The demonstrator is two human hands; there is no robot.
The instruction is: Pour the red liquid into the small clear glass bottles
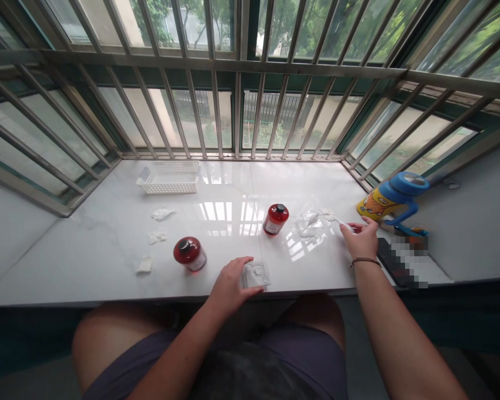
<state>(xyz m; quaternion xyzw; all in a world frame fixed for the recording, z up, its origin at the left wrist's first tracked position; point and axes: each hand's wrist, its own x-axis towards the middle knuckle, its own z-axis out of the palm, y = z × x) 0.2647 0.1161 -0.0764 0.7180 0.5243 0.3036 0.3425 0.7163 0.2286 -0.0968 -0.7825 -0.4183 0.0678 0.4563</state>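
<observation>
My left hand [232,285] holds a small clear square case [257,273] at the front edge of the white counter, with thumb and fingers on its edges. Farther right, my right hand [361,239] pinches a thin white stick [342,223], whose far end points toward a white crumpled scrap [328,214]. Beside that scrap lies a clear plastic packet [309,224]. One red bottle with a black cap [276,220] stands between my hands, farther back. Another red bottle [190,254] is left of my left hand.
White crumpled scraps [145,265] lie in a column at the left. Behind them sits a white perforated basket [169,185]. A blue and yellow drinking bottle [383,201] and a dark phone [394,261] are at the right. Metal window bars [237,111] border the counter's back.
</observation>
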